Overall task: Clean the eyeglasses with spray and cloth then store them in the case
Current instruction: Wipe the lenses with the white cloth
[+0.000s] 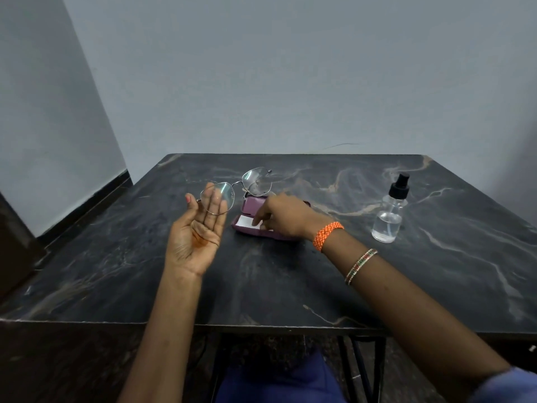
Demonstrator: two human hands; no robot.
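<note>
now | left hand (200,228) pinching eyeglasses (236,189) | right hand (280,215) fingering cloth (247,221) in case (255,228)

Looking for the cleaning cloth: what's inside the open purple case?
Inside the purple case lies a white cloth, which the right hand reaches for. That hand covers the rest of the inside.

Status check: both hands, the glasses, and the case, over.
Left hand holds eyeglasses up. Right hand reaching into open purple case, at white cloth. Spray bottle upright, clear of both.
</note>
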